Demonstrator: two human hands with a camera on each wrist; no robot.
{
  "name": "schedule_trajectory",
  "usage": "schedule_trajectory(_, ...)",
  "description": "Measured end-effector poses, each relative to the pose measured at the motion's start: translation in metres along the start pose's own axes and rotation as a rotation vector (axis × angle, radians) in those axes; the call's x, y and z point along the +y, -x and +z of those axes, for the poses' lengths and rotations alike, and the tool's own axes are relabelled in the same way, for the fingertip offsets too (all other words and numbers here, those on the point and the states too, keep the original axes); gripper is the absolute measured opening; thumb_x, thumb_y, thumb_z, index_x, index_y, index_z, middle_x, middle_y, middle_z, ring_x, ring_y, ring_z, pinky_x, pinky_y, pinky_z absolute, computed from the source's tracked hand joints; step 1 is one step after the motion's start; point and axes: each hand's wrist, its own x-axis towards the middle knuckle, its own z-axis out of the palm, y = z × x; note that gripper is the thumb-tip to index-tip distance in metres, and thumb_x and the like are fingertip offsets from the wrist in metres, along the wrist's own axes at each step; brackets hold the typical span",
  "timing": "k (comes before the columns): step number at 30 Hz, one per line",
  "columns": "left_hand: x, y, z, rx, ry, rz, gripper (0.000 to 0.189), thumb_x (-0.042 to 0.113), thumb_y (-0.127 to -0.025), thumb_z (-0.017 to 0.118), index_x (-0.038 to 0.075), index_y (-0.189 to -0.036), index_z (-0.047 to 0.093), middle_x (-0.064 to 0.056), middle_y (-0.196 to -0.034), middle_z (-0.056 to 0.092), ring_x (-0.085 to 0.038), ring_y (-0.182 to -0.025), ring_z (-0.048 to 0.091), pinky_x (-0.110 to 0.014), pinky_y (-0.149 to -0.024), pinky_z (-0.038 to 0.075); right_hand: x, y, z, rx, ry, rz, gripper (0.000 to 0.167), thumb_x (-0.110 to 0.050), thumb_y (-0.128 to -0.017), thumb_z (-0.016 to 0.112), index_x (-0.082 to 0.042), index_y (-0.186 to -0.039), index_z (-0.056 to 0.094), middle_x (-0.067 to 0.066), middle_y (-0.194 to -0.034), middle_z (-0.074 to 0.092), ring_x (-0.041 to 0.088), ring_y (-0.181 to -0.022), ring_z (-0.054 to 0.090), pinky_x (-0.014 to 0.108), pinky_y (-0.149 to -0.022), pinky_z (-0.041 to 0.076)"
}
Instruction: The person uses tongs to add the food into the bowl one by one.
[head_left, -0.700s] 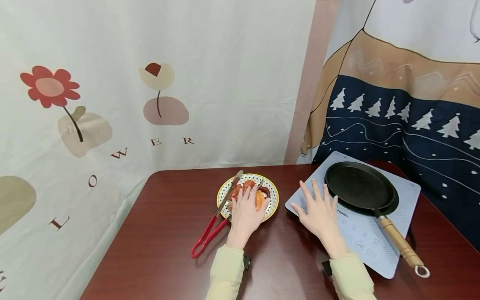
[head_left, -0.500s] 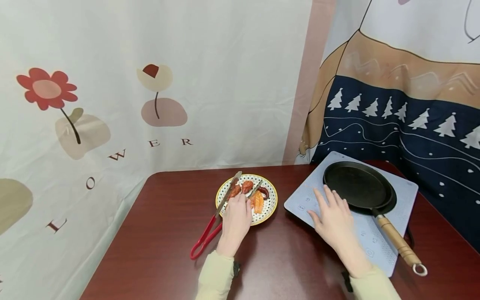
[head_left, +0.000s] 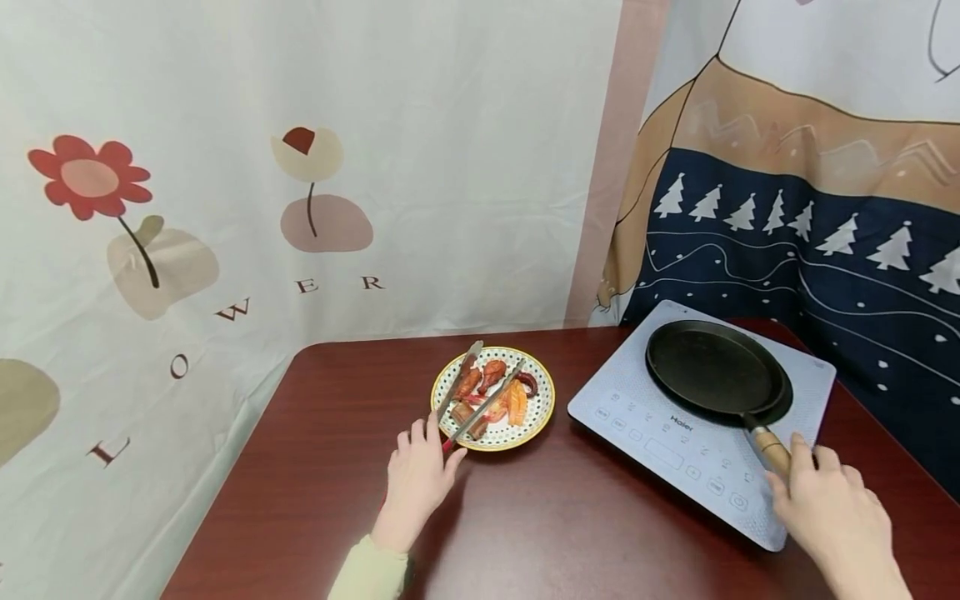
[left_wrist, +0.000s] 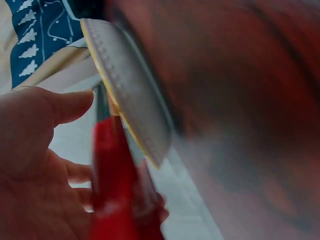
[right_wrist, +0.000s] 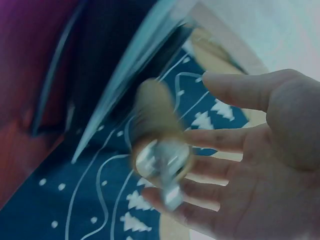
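Observation:
In the head view my left hand (head_left: 416,475) is over the red-handled tongs (head_left: 487,406), which lie across a dotted, yellow-rimmed plate (head_left: 550,408). The left wrist view has the red tong handles (left_wrist: 115,185) between thumb (left_wrist: 75,106) and fingers, with the thumb apart from them. On the plate are brown drumstick-like pieces (head_left: 492,372), orange slices (head_left: 517,403) and a dark red ring-shaped piece (head_left: 528,383). My right hand (head_left: 836,508) is at the wooden handle (head_left: 772,450) of a black frying pan (head_left: 716,367); its fingers are extended beside the handle in the right wrist view.
Beneath the pan sits a white induction cooker (head_left: 637,412) with printed touch controls, at the right of the dark red-brown table (head_left: 337,417). A pale flower-printed curtain (head_left: 465,167) hangs behind, and a navy tree-patterned cloth (head_left: 750,267) at the right.
My left hand has drawn back from over the food, down and left to the tong handles. My right hand has moved from above the cooker, right and down to the pan handle.

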Motion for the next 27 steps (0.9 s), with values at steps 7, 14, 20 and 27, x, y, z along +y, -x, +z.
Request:
schedule_trajectory(7, -0.009, 0.003, 0.005, -0.107, 0.021, -0.077, 0.07, 0.043, -0.083, 0.067, -0.01, -0.125, 0.05, -0.024, -0.1, 0.062, -0.038, -0.075, 0.063, -0.048, -0.057, 0.049, 0.025, -0.008, 0.005, -0.267, -0.013, 0.052, 0.063, -0.031, -0.091, 0.058, 0.023, -0.118, 0.039, 0.033, -0.086, 0.052, 0.034, -0.064, 0.053, 0.048, -0.056, 0.045)
schedule_trajectory(14, -0.012, 0.002, 0.007, -0.066, 0.052, -0.086, 0.053, 0.039, -0.083, 0.07, -0.007, -0.1, 0.05, -0.019, -0.073, 0.059, -0.04, -0.058, 0.062, -0.047, -0.05, 0.047, 0.028, -0.014, 0.01, -0.416, -0.105, 0.067, 0.066, -0.046, -0.099, 0.041, 0.019, -0.111, 0.041, 0.011, -0.068, 0.044, 0.022, -0.06, 0.045, 0.034, -0.054, 0.035)
schedule_trajectory(20, -0.014, 0.001, 0.006, -0.074, 0.109, -0.096, 0.047, 0.037, -0.082, 0.071, -0.002, -0.085, 0.045, -0.017, -0.064, 0.056, -0.04, -0.055, 0.061, -0.046, -0.047, 0.046, 0.026, -0.015, 0.01, -0.443, -0.179, 0.09, 0.064, -0.047, -0.1, 0.032, 0.016, -0.107, 0.037, 0.013, -0.07, 0.044, 0.024, -0.062, 0.045, 0.036, -0.055, 0.036)
schedule_trajectory(27, -0.017, 0.001, 0.002, -0.126, 0.188, -0.092, 0.043, 0.033, -0.084, 0.07, -0.002, -0.086, 0.046, -0.017, -0.063, 0.056, -0.04, -0.056, 0.061, -0.045, -0.047, 0.045, 0.02, -0.012, 0.013, -0.443, -0.184, 0.145, 0.049, -0.034, -0.102, 0.031, 0.015, -0.099, 0.036, 0.016, -0.07, 0.044, 0.027, -0.062, 0.046, 0.038, -0.056, 0.038)
